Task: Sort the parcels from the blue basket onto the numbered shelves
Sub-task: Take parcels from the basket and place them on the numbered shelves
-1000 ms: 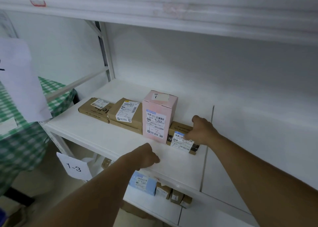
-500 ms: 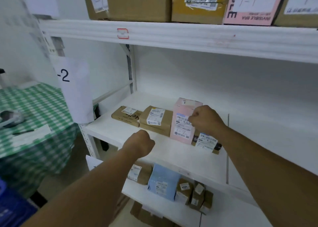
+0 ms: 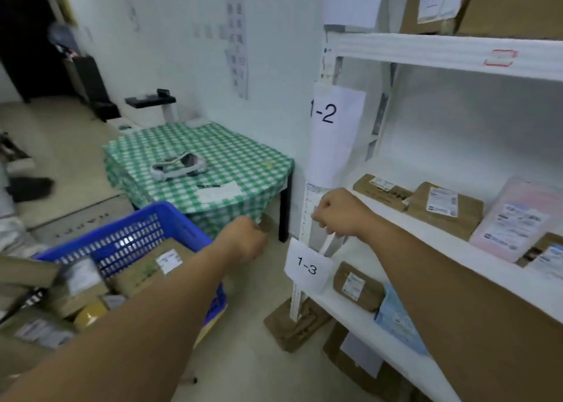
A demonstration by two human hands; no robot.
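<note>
Your left hand (image 3: 246,238) — fisted, empty, near blue basket (image 3: 137,234) | your right hand (image 3: 335,212) — fisted, empty, at 1-2 shelf (image 3: 432,171) corner

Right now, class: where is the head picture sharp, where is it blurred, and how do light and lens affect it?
Head view: the 1-2 sign and 1-3 sign read clearly; the parcels in the basket smear with motion blur, labels unreadable. Head view, too: wide-lens distortion bows the shelf post; light is soft and even, no glare, only the doorway dark.
</note>
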